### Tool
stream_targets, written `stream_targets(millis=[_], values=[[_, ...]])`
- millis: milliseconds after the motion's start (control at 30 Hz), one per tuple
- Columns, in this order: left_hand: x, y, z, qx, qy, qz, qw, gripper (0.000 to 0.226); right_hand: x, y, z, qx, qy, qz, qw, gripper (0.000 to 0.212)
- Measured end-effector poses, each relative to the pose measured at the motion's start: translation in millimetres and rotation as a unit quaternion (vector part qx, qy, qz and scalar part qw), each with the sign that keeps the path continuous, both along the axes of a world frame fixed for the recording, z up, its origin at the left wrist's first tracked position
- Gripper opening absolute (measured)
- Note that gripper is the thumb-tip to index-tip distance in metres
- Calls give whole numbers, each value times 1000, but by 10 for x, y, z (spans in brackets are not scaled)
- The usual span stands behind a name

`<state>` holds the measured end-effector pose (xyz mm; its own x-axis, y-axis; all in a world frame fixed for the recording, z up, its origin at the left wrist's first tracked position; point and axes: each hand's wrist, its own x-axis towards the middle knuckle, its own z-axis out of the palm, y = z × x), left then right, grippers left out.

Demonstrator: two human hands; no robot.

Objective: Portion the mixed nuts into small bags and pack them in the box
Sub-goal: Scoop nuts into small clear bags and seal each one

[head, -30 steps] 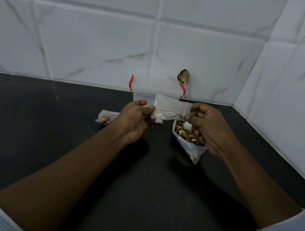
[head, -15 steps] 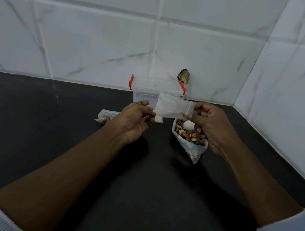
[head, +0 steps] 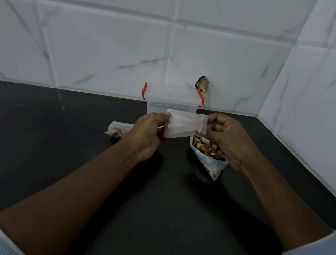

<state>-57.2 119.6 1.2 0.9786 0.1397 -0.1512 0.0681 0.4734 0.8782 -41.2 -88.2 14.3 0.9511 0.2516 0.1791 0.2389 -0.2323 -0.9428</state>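
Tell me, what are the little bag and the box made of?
The little bag looks like thin, glossy clear plastic: you see through it, and it crinkles. The box seems harder, frosted plastic with red clips, holding its shape.

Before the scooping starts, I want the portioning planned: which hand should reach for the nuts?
Right. The right hand pinches the empty bag directly above the open nut bag; the left hand is farther away.

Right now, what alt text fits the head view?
Both hands, left hand and right hand, hold an empty small bag above a dark counter. An open bag of mixed nuts, a filled bag and a lidded box sit behind.
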Motion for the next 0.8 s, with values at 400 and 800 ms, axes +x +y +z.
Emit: stream_targets(millis=[400,800], values=[[-65,-35,-219,672,-348,68,650,82,-34,99,-39,16,-38,0,999,23],[-47,-187,-180,712,-282,56,641,38,-60,215,-105,-63,-181,5,981,10]])
